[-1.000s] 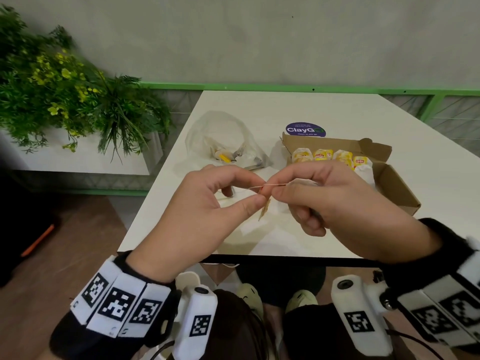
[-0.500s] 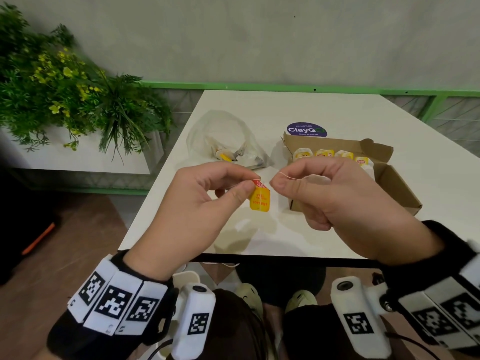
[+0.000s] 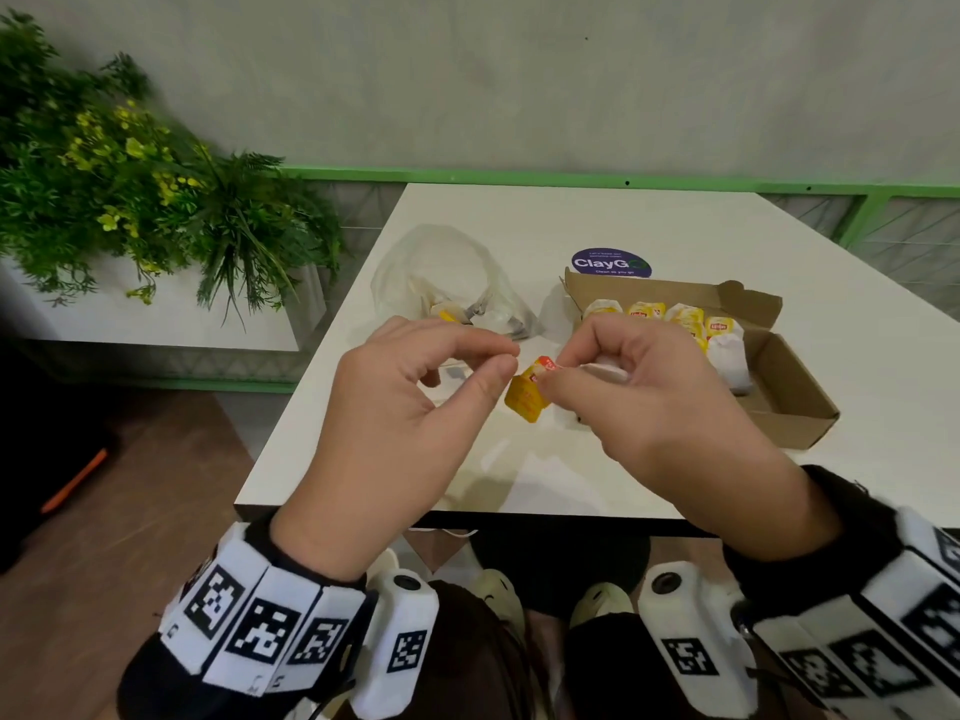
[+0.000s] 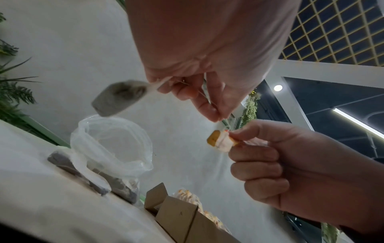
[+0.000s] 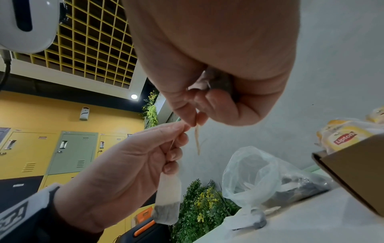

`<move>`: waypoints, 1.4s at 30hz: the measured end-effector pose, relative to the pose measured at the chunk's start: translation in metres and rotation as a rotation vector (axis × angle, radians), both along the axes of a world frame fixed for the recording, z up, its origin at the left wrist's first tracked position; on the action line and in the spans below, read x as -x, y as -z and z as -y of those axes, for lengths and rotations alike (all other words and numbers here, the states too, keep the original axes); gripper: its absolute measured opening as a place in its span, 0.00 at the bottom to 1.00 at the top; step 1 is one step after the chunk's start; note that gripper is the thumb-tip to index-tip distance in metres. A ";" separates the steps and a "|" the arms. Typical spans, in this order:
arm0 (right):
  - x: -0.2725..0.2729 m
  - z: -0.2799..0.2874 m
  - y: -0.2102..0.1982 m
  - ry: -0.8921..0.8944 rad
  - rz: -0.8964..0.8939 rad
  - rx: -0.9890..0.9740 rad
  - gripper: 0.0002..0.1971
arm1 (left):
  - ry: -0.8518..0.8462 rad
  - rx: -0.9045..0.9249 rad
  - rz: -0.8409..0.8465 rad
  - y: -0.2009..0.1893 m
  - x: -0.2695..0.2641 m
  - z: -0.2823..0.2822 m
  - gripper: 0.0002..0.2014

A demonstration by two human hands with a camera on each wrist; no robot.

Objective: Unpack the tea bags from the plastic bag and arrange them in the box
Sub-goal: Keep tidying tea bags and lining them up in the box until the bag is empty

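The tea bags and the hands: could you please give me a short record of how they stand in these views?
left hand: holds a dangling tea bag below its fingers
right hand: pinches the yellow tag
box: open, on the table
boxed tea bags: in a row along the far side
plastic bag: left of the box, some tea bags inside

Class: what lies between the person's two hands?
A yellow tea-bag tag, pinched by the right hand, hangs between it and the left hand; the head view shows this best.
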State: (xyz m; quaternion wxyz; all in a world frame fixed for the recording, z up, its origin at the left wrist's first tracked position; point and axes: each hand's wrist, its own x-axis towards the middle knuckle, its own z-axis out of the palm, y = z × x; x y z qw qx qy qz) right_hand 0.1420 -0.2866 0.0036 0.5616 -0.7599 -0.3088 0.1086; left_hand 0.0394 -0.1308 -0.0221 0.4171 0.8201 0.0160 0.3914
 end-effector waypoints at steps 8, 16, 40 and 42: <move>0.003 0.000 0.000 -0.108 -0.349 -0.084 0.06 | 0.029 -0.047 -0.052 -0.002 0.005 0.002 0.10; -0.003 0.006 -0.003 -0.156 -0.351 -0.129 0.09 | 0.037 0.009 -0.090 0.004 0.007 -0.002 0.09; -0.009 0.015 -0.012 -0.099 -0.360 -0.141 0.10 | 0.057 0.134 -0.240 -0.003 0.002 -0.009 0.02; -0.006 0.015 -0.013 -0.141 -0.387 -0.157 0.10 | 0.088 0.119 -0.220 -0.004 0.003 -0.007 0.03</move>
